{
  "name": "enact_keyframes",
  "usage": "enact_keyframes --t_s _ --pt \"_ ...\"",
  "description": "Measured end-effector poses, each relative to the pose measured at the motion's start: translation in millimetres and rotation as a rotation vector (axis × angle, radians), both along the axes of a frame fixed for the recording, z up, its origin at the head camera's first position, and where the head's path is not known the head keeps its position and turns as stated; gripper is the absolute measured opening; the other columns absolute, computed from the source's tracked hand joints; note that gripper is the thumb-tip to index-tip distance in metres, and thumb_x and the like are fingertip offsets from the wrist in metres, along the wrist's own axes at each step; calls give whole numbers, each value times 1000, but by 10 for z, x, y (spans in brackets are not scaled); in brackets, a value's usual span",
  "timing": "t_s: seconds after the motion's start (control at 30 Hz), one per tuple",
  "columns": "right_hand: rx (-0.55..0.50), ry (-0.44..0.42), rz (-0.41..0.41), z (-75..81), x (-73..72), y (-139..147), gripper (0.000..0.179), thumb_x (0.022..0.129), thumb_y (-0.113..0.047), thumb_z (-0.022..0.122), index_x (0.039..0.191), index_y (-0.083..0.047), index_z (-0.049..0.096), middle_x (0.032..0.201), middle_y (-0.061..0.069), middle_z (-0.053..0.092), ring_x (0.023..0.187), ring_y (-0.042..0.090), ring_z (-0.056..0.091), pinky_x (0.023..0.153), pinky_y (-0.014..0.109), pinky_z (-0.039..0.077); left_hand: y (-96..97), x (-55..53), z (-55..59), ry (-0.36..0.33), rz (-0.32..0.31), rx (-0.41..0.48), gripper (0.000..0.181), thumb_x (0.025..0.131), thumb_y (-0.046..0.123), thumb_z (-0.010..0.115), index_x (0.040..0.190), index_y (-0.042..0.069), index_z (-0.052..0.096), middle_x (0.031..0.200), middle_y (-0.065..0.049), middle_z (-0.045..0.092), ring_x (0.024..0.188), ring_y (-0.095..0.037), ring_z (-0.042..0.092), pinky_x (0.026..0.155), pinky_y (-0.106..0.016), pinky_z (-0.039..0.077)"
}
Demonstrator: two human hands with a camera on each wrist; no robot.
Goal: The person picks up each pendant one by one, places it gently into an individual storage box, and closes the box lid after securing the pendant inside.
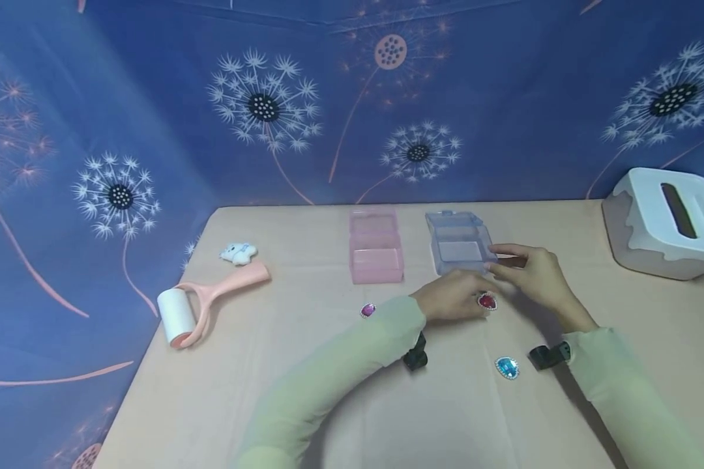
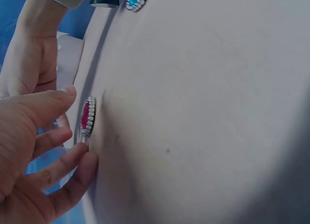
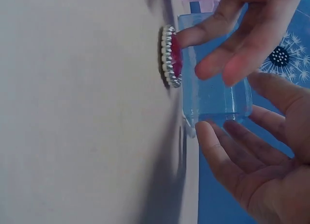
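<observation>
Watching remotely, I see left hand (image 1: 454, 295) loosely spread at red silver-beaded oval gem (image 1: 487, 301), inward from back edge of bench (image 1: 223, 404); right hand (image 1: 536, 277) wide, touching translucent blue plastic box (image 1: 459, 251). Glancing push could skid gem; nudge could shift box.

No readable text, labels, brands, numbers or signs in any view.

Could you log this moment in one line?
left hand: touching red gem; right hand: touching open blue box; blue gem: on table; pink box: open
</observation>
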State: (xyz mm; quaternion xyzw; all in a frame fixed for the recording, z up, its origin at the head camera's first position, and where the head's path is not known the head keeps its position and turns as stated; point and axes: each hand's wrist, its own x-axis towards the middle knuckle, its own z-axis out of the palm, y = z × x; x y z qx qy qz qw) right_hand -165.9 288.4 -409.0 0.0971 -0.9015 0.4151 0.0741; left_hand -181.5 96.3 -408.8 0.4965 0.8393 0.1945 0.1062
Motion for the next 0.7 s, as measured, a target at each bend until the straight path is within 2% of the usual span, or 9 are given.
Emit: enact_keyframes --t_s 0.17,0.23,0.37,0.5,0.6,0.7 --pt "-51 22 -24 -94 33 -22 37 86 -15 73 117 2 66 101 27 70 67 -1 70 63 6 51 43 30 -61 55 24 -45 41 89 31 69 127 16 64 125 6 65 113 -3 59 99 -10 40" --pt "-55 32 -41 -117 45 -10 36 86 -15 73 117 2 66 102 27 70 67 0 70 63 6 51 84 39 -93 89 27 -56 39 90 32 69 126 17 64 127 6 64 118 -4 57 102 -11 39" --pt "-81 48 -52 -135 62 22 36 85 -11 74 117 4 66 106 30 67 67 -3 69 61 8 52 171 49 -133 177 6 -79 27 91 32 67 114 19 69 113 9 66 104 -2 59 96 -14 42" --pt "-152 46 -26 -133 37 13 43 84 -7 73 124 6 60 114 34 63 74 -7 68 61 20 58 197 38 -148 221 1 -93 15 90 31 67 100 21 70 104 11 63 94 0 56 95 -17 41" --pt "-196 30 -15 -136 8 4 49 85 -6 73 128 8 56 116 37 59 78 -9 67 62 27 59 189 26 -148 221 12 -103 14 90 31 67 100 21 70 106 10 64 98 -1 56 100 -18 39" --pt "-201 14 -22 -145 -16 5 49 86 -8 72 129 9 55 116 38 59 77 -9 67 62 28 59 181 17 -141 209 27 -100 18 90 31 66 104 20 71 110 9 65 105 -3 57 105 -18 36"
